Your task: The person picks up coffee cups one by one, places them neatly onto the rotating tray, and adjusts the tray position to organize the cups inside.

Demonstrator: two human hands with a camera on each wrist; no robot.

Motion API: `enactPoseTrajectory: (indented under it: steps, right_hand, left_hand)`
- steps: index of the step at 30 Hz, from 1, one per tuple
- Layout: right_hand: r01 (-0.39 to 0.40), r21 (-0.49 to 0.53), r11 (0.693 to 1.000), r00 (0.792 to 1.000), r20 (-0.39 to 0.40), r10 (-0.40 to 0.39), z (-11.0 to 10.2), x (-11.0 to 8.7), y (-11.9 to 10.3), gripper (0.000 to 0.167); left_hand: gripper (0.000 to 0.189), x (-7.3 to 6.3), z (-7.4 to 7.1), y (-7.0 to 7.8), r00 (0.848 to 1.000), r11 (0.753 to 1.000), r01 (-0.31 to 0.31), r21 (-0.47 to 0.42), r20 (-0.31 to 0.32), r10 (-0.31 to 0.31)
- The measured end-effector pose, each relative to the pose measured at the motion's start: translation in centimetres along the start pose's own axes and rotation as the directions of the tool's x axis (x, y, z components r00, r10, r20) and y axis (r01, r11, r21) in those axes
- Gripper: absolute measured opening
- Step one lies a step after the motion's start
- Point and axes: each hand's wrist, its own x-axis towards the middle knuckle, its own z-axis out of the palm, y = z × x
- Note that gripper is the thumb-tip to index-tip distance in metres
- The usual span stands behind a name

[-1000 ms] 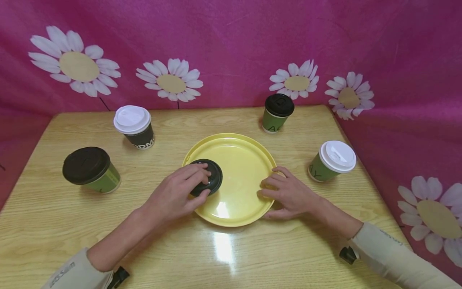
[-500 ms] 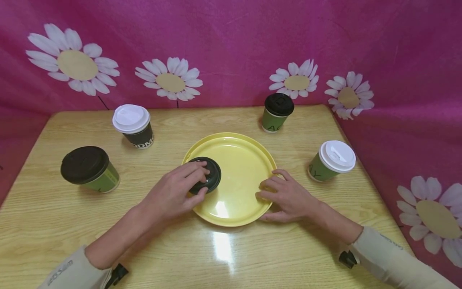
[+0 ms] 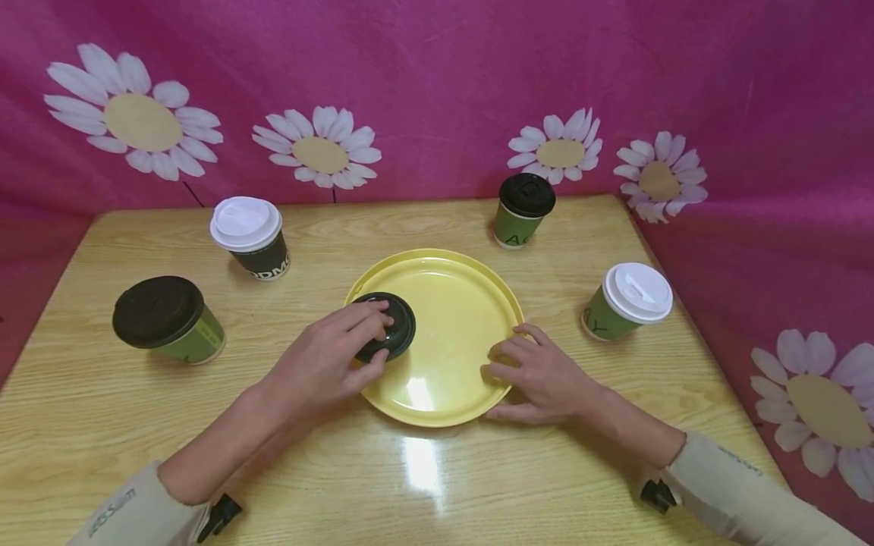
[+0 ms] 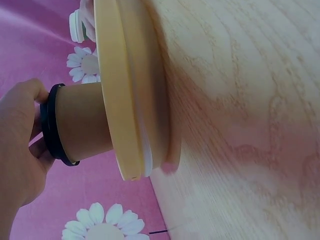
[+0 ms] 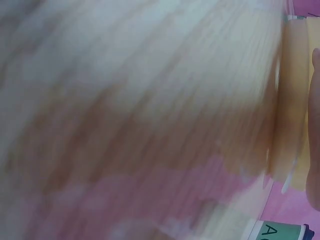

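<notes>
A brown paper coffee cup (image 4: 82,120) with a black lid (image 3: 403,331) stands on the left side of a round yellow tray (image 3: 454,318). My left hand (image 3: 328,349) grips that lid from above, thumb at the near side and fingers over the top, as the left wrist view also shows the hand (image 4: 20,145) around the lid. At the tray's right rim, my right hand (image 3: 546,375) holds the edge, fingers over the inside and thumb low outside. The right wrist view catches only a strip of tray wall (image 5: 295,100) and part of that hand (image 5: 315,135).
A green cup with a black lid (image 3: 191,334) and a dark cup with a white lid (image 3: 262,258) stand left on the wooden table (image 3: 314,470). To the right are a green black-lidded cup (image 3: 517,225) and a green white-lidded cup (image 3: 609,315). Pink flowered cloth (image 3: 437,91) hangs behind.
The left hand and the lidded cup have shifted slightly left and away from me on the tray. The right hand has slid a little left and nearer at the rim.
</notes>
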Motion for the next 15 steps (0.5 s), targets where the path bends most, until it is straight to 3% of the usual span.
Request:
enactPoseTrajectory:
  steps: [15]
  right_hand:
    - [-0.077,0.013,0.997,0.997,-0.018,0.077,0.2,-0.2,-1.4,0.055]
  left_hand:
    - [0.022,0.2,0.0,-0.4,1.0,1.0,-0.007,-0.005,-0.012,0.007]
